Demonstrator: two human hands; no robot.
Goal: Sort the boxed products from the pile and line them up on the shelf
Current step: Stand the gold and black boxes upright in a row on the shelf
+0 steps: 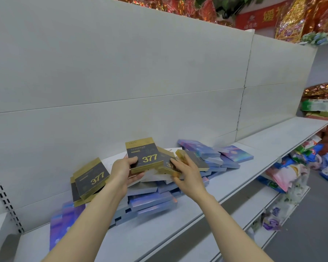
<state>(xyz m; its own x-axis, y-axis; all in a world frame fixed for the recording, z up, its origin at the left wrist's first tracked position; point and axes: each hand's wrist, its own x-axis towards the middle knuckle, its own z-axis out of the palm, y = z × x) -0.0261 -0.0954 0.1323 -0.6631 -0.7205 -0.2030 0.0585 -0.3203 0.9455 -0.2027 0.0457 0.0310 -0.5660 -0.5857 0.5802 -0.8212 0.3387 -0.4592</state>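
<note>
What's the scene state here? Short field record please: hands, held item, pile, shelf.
left hand: grips a black-and-gold box marked 377, lifted above the pile
right hand: fingers on a second gold-edged box in the pile; grip unclear
sorted so far: black-and-gold 377 boxes leaning at the left
pile: blue-purple flat boxes, jumbled and overlapping
shelf: white, right stretch bare

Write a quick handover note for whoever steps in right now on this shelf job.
Left hand grips a dark-and-gold box lifted above the pile.
Right hand touches more gold boxes on the pile, fingers relaxed.
Two gold boxes lean at the left against the back panel.
Blue boxes lie jumbled on the shelf.
Done: barely started. Left: sort both kinds and line them up.
</note>
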